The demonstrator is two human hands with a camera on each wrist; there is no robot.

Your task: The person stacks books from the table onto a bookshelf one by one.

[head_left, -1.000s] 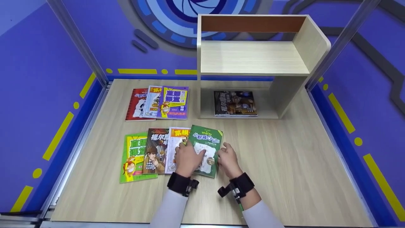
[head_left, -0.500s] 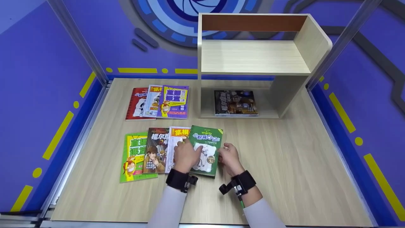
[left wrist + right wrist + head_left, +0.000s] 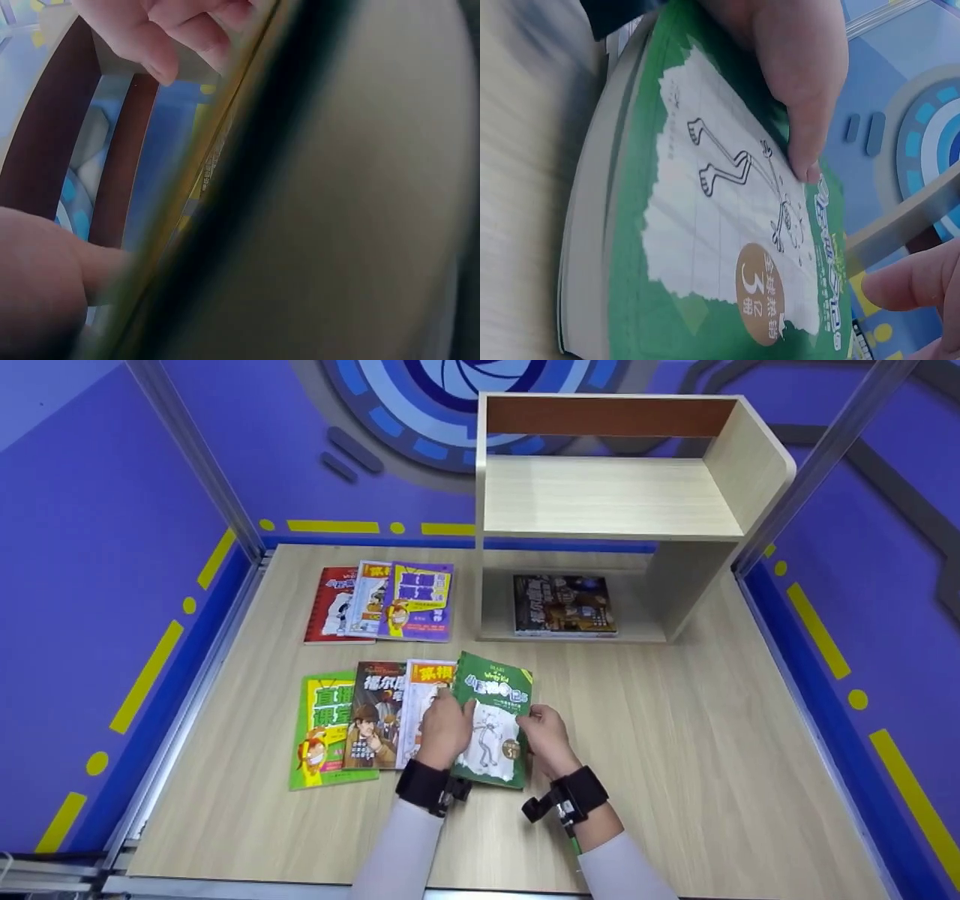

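A green comic book (image 3: 495, 735) with a stick-figure drawing on a white patch is held between my two hands, tilted and slightly raised. My left hand (image 3: 445, 729) grips its left edge, the thumb lying on the front cover, as the right wrist view shows. At the right edge my right hand (image 3: 547, 741) pinches the book; its fingers behind are partly hidden. In the left wrist view the book's dark edge (image 3: 240, 172) is blurred and close. Left of the hands lie overlapping books: one white and orange (image 3: 427, 675), one brown (image 3: 371, 735) and one bright green (image 3: 315, 735).
Behind these, a red book (image 3: 330, 622), a white-orange book (image 3: 369, 607) and a purple book (image 3: 420, 622) overlap on the wooden table (image 3: 712, 780). A two-tier wooden shelf (image 3: 600, 499) stands at the back, with dark books (image 3: 562, 604) lying flat in its lower compartment.
The green comic book has tilted up and lifted slightly, its lower edge coming nearer to me. My right fingers have closed in on its right edge. The other books lie as before.
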